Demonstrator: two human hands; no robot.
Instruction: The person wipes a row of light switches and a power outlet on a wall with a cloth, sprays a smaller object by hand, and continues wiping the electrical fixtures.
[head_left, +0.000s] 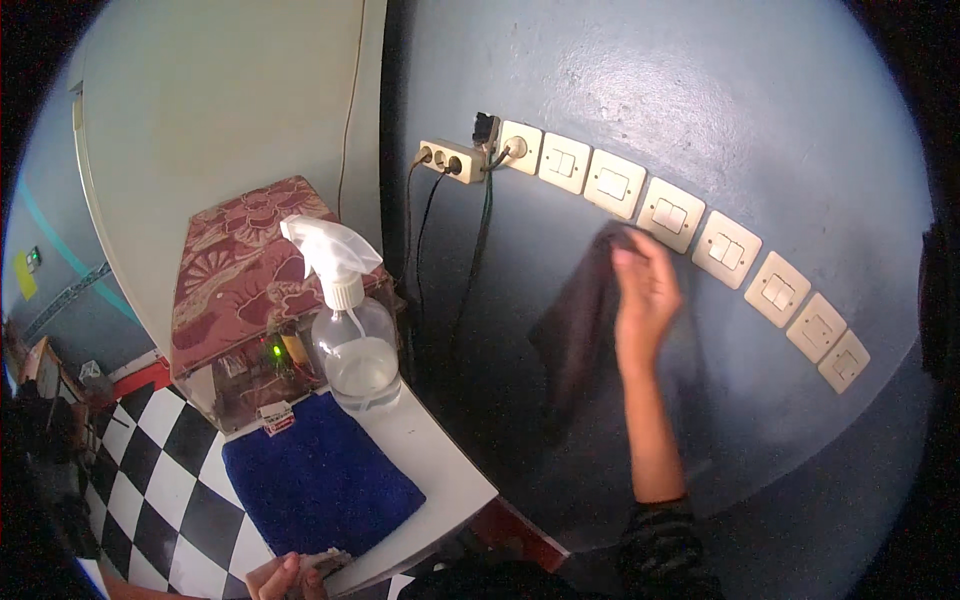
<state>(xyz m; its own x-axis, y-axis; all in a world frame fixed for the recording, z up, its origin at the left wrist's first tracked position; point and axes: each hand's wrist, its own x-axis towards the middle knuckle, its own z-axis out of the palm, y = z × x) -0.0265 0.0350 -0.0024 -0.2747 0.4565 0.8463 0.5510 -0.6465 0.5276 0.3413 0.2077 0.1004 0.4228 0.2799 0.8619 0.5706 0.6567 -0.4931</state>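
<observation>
My right hand (648,300) is raised to the wall, its fingers closed on a dark cloth (578,325) that hangs down and looks smeared by motion. The fingertips are just below a white light switch (670,214) in a slanting row of several. At the lower edge my left hand (283,578) is partly cut off, fingers curled round a small, crumpled greyish-white thing (328,560) I cannot make out. Just above it a folded blue towel (322,472) lies on a white tabletop (440,480). Behind the towel stands a clear spray bottle (358,350) with some liquid inside.
Plugs and hanging cords fill a white power strip (450,161) beside a wall socket (520,147). A box covered with patterned red cloth (245,265) stands at the back of the table, a green light showing in its front. Black and white floor tiles (165,470) lie to the left.
</observation>
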